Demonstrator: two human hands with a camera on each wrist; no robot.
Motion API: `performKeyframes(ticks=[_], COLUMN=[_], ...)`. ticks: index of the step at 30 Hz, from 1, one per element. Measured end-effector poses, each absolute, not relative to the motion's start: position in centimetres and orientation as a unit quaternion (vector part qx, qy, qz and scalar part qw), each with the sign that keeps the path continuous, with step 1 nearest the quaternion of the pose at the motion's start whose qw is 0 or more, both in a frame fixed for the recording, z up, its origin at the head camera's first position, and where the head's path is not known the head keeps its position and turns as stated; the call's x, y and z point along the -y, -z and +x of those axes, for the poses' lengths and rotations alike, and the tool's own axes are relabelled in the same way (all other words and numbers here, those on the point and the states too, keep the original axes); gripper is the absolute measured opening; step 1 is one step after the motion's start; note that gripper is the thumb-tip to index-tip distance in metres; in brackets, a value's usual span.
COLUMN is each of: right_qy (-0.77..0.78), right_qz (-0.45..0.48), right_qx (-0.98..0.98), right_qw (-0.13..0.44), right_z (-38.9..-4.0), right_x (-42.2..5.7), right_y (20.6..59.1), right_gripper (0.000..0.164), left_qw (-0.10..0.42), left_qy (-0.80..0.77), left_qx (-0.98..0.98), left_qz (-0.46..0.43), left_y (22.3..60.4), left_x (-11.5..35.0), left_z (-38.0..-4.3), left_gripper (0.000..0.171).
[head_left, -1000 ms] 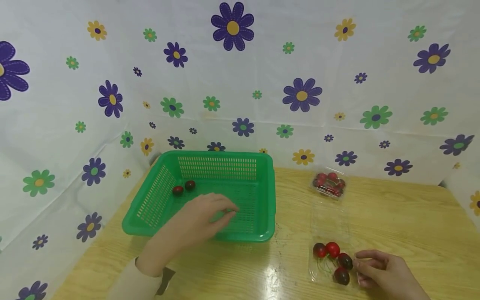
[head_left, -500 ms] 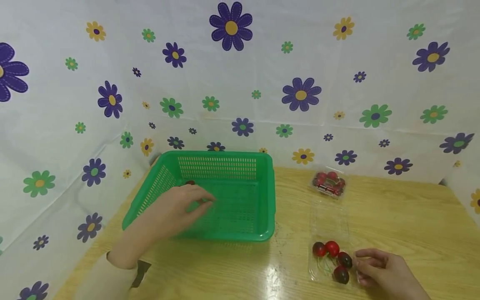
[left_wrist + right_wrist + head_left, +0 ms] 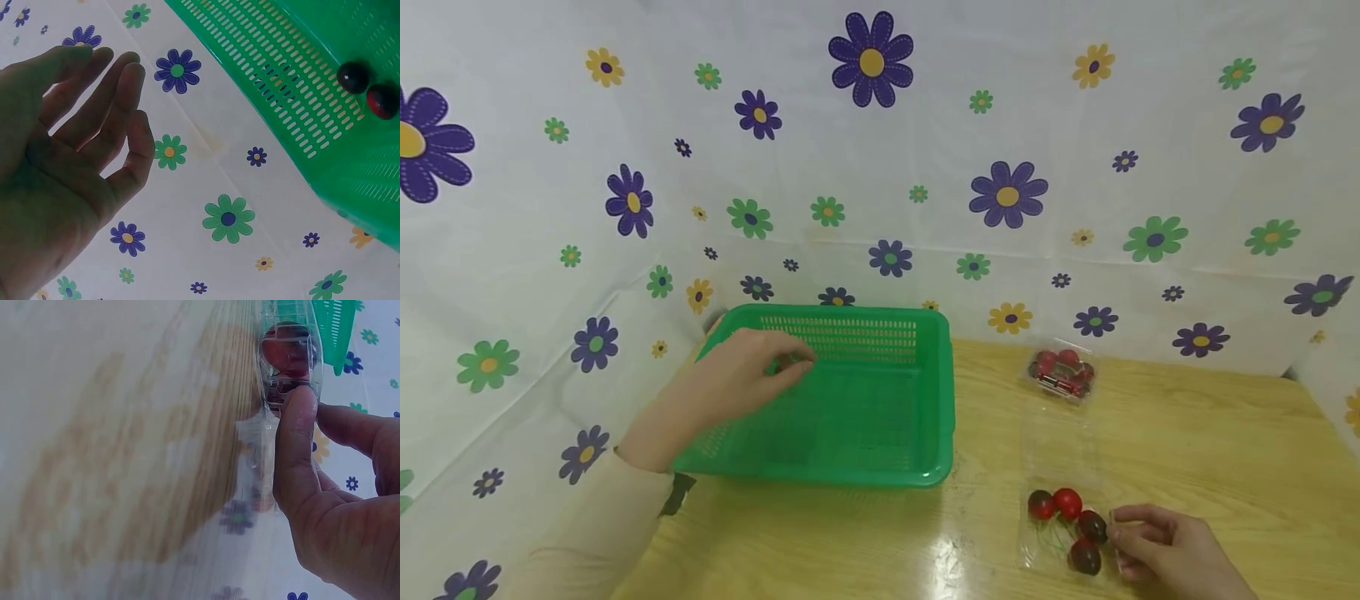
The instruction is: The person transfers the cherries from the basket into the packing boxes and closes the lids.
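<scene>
Over the left part of the green basket (image 3: 880, 478), my left hand (image 3: 733, 379) hovers with loosely bent fingers and an empty palm. Two dark red cherries lie inside the basket, plain in the left wrist view as one dark cherry (image 3: 353, 77) and one redder cherry (image 3: 382, 101); in the head view the hand hides them. My right hand (image 3: 1176, 546) pinches the right edge of a clear plastic box (image 3: 1032, 557) between thumb and fingers. Several cherries (image 3: 1067, 503) with green stems sit in it, and its lid (image 3: 1060, 446) lies folded back, away from me.
Behind the lid stands a second clear box (image 3: 1063, 373) filled with cherries. A white flower-print cloth (image 3: 925, 133) rises behind and to the left of the wooden table (image 3: 1225, 450).
My left hand has moved left and farther back over the basket, covering the two cherries seen there earlier. The right hand has kept its grip on the box edge.
</scene>
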State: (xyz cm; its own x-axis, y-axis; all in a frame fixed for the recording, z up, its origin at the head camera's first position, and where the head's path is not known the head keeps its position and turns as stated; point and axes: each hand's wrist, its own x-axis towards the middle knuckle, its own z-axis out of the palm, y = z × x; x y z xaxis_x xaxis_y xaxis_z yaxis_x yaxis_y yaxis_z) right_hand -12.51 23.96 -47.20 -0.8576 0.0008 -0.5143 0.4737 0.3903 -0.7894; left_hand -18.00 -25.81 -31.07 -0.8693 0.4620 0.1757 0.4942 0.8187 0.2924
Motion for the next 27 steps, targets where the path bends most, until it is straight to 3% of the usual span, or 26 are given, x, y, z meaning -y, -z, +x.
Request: performKeyframes(ticks=[22, 27], right_qy=[0.533, 0.533], right_qz=[0.11, 0.11], right_qx=[-0.808, -0.808], right_qw=[0.224, 0.224], right_z=[-12.3, -12.3], right_x=[-24.5, -24.4], right_y=[47.0, 46.9], right_gripper=[0.037, 0.036], left_qw=[-0.047, -0.102], left_qy=[0.115, 0.103], left_qx=[0.969, 0.967], left_qz=[-0.215, -0.211], left_y=[31.2, 31.5], left_x=[27.4, 28.2], left_z=[-23.1, -24.4], left_gripper=[0.022, 0.027])
